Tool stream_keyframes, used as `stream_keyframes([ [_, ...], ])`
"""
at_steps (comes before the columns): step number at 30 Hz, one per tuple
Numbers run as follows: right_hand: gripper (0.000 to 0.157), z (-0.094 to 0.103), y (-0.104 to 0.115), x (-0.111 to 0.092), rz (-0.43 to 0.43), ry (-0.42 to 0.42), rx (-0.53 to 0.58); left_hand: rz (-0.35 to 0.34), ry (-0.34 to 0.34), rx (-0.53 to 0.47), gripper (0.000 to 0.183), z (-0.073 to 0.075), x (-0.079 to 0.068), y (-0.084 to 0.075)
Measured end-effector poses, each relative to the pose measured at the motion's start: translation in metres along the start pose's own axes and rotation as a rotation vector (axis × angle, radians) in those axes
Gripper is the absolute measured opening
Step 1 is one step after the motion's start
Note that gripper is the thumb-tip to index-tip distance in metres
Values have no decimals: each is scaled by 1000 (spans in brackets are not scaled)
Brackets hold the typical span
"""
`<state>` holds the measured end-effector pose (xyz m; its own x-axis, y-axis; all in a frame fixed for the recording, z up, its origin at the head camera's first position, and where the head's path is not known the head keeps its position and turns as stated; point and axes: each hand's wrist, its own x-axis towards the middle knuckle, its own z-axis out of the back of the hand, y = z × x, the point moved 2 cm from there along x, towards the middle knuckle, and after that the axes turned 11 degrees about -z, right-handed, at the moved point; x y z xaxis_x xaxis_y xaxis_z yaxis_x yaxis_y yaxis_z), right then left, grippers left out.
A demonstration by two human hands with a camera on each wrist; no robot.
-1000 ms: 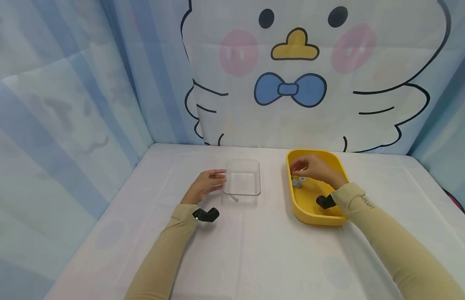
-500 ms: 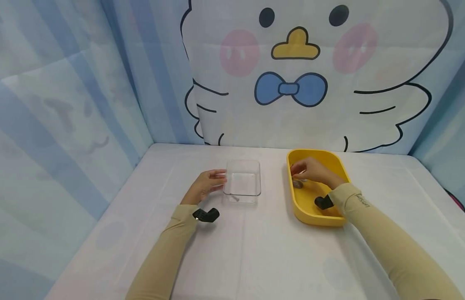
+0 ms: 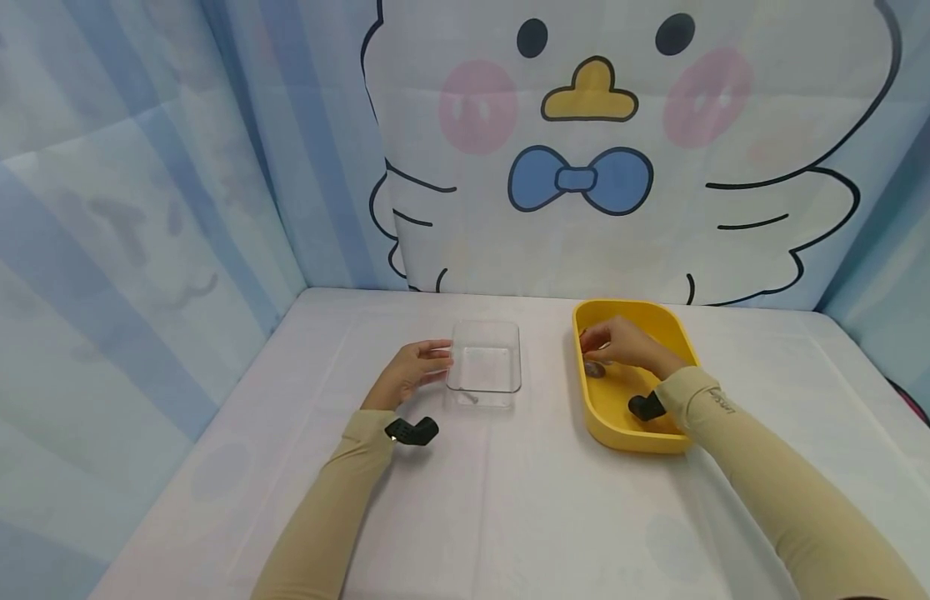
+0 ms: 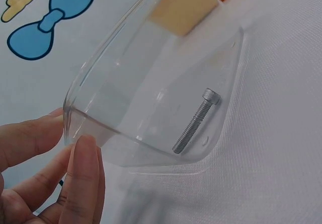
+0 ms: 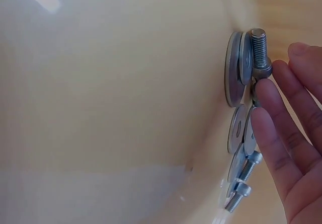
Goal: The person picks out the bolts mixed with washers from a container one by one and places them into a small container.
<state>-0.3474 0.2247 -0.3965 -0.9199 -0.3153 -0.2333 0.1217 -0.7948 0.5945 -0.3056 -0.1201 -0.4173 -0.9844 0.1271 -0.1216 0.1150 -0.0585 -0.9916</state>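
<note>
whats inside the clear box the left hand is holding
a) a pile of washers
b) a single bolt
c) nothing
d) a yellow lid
b: the left wrist view shows one lone bolt lying on the floor of the clear box, whose near wall the left hand holds; the washers lie in the yellow tray by the right hand.

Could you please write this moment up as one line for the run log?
left hand: grip on clear box rim | box: one bolt | right hand: in yellow tray, fingertips on bolt and washers
</note>
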Motion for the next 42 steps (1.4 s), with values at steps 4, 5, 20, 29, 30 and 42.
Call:
stream_keyframes([
  [4, 23, -1, 1, 1, -1, -1, 6, -9, 7, -4, 47, 1, 0, 0],
  [5, 23, -1, 1, 1, 7, -1, 1, -12, 9, -4, 47, 2, 0, 0],
  [20, 15, -4, -3, 3, -15, 34, -15, -6, 13, 3, 47, 1, -1, -1],
  [29, 12, -6, 2, 0, -5, 45, -66, -20, 21, 5, 46, 2, -3, 0],
  [30, 12, -6, 3, 0, -8, 44, -71, -21, 20, 2, 46, 2, -3, 0],
  [42, 9, -2, 2, -3, 13, 10, -118, -23, 18, 7, 46, 2, -2, 1],
])
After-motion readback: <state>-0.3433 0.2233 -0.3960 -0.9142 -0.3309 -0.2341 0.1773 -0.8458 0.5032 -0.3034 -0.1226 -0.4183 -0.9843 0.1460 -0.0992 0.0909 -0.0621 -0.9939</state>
